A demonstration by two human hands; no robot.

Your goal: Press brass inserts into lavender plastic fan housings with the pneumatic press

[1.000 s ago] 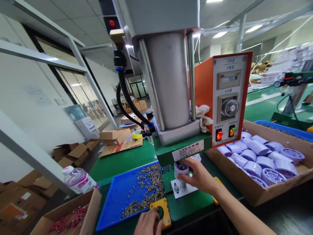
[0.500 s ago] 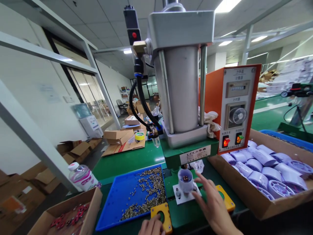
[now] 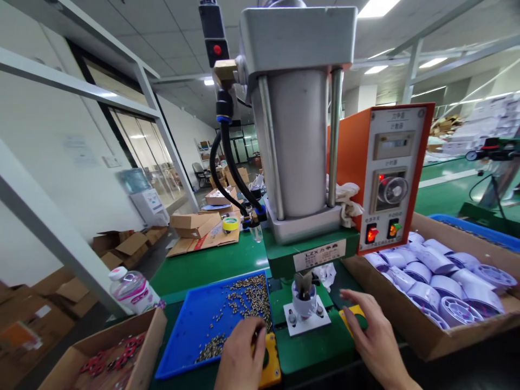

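Note:
A pneumatic press (image 3: 298, 141) stands on the green bench. Its ram is down inside a small white plastic part (image 3: 304, 303) seated on the white fixture plate (image 3: 311, 324). My left hand (image 3: 240, 357) lies flat over the yellow button box (image 3: 271, 364) at the edge of the blue tray (image 3: 195, 330) of small brass inserts. My right hand (image 3: 371, 333), fingers spread and holding nothing, covers the other yellow button box (image 3: 350, 313) to the right of the fixture.
An orange control box (image 3: 385, 173) with lit switches sits right of the press. A cardboard box (image 3: 459, 336) of white plastic spools is at right. Another cardboard box (image 3: 101, 357) with red parts is at lower left, a water bottle (image 3: 132, 292) behind it.
My right hand let go of the white part and moved right onto the yellow button box. My left hand slid over its button box. The ram came down into the part.

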